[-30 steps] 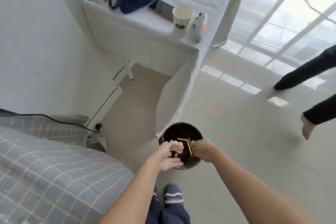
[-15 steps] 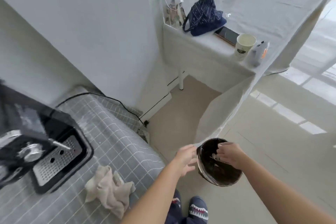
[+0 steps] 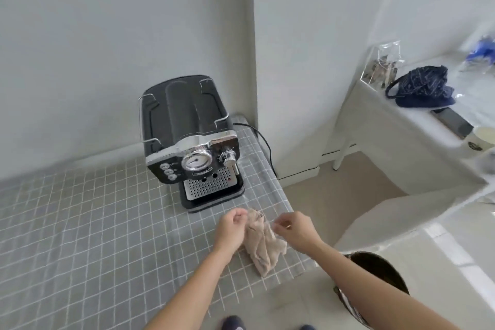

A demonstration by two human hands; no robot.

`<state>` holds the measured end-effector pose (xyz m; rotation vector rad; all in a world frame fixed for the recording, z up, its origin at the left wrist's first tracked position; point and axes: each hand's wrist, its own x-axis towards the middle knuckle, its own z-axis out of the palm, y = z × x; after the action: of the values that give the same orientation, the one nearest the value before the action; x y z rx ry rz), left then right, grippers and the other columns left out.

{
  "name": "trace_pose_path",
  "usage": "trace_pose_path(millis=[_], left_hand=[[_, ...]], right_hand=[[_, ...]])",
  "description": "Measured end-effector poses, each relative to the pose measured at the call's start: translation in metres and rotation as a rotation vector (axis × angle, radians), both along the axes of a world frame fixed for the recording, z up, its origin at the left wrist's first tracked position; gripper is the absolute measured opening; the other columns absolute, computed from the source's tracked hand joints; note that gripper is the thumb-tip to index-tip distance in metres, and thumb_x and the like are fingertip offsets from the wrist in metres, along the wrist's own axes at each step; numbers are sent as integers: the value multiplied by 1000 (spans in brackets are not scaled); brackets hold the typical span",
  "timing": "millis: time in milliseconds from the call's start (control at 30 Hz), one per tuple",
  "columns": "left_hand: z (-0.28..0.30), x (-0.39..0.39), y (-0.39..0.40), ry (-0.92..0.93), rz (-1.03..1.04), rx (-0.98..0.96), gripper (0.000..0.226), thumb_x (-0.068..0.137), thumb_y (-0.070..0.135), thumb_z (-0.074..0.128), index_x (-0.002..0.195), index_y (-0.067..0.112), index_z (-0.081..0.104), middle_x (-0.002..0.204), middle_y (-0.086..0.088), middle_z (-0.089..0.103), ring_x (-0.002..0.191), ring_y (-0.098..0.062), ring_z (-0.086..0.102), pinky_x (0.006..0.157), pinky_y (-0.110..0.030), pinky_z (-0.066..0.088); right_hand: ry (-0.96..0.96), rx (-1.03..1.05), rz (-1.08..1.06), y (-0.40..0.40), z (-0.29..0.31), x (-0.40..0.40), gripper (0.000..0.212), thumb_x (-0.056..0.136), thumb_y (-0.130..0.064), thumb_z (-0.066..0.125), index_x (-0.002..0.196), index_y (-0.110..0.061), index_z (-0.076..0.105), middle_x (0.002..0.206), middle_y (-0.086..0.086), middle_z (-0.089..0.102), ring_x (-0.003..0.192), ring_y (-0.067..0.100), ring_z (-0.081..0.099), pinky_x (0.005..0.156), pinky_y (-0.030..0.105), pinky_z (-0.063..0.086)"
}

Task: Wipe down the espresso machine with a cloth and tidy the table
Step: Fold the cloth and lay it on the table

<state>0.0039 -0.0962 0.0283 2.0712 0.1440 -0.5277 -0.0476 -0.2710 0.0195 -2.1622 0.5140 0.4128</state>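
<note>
Picking up: we have both hands on the cloth, which lies crumpled on the checked table near its right edge, just in front of the espresso machine.
Left hand: our left hand is curled with its fingertips pinching the cloth's upper left corner.
Right hand: our right hand pinches the cloth's upper right edge between thumb and fingers.
Progress: we judge the wiping has not started; the cloth is bunched and apart from the machine, so the wipe-down itself is left to do.
Tidying: little besides the machine and cloth shows on the table; the bin stands on the floor just off its right corner.
Cloth's axis: its long side runs from the hands down toward the table's near edge, leaning slightly right.
Machine's facing: its dial, knob and drip tray face us, a little to our right; its black cable runs off the back right.
</note>
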Motion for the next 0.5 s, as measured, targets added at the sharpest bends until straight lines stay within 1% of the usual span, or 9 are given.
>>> trace_pose_path(millis=[100,133,167,233,333,367,400,433,500], left_hand=[[-13,7,44,-67,-8,69,16,95,15,50,100,18,66,102,5,66,96,-11,60,79,-19,43],[-17,9,54,-86,-22,85,16,96,16,50,100,20,65,103,5,66,97,-12,60,81,-20,43],[-21,11,62,-97,-41,95,17,96,16,49,101,20,65,104,5,66,98,-11,60,82,-20,43],[-28,13,72,-108,-87,96,19,95,10,49,104,18,63,107,3,65,101,-11,60,84,-19,44],[-29,15,75,-142,-197,118,30,92,2,49,115,17,60,118,1,61,110,-11,57,93,-18,43],[-28,16,74,-164,-265,117,37,91,0,50,121,19,57,122,1,57,114,-11,55,97,-20,42],[-27,17,71,-184,-353,105,46,90,-1,52,128,23,52,128,2,52,120,-12,50,102,-23,40],[-25,19,68,-200,-458,86,57,88,-2,54,135,29,46,135,2,45,127,-14,44,108,-27,37],[-15,23,58,-187,-657,49,72,84,0,60,138,43,38,149,5,26,140,-17,26,115,-36,28]], right_hand=[[40,-213,53,59,-4,0,39,81,-53,60,92,-17,68,87,-2,71,73,18,65,59,33,53],[58,-299,56,73,-4,0,40,81,-55,58,93,-17,66,89,-2,70,74,19,63,57,32,49],[73,-369,56,84,-4,1,38,82,-52,56,94,-17,63,92,0,69,78,22,63,59,31,47],[73,-440,49,94,-2,4,26,90,-38,47,94,-16,60,91,3,68,83,26,63,62,31,46],[14,-384,54,90,1,5,12,92,-23,45,86,-18,54,69,-1,57,64,25,56,55,32,46],[-18,-324,75,86,7,5,9,90,-18,47,86,-17,54,64,-2,54,59,23,54,51,26,44],[-46,-257,121,83,17,4,7,89,-12,48,86,-16,53,61,-4,52,54,19,52,46,17,39],[-72,-204,191,80,30,4,9,87,-7,49,84,-16,50,59,-7,49,51,13,47,44,15,37],[-117,-171,327,73,57,4,13,85,-6,49,81,-18,44,59,-7,45,52,12,39,49,18,35]])
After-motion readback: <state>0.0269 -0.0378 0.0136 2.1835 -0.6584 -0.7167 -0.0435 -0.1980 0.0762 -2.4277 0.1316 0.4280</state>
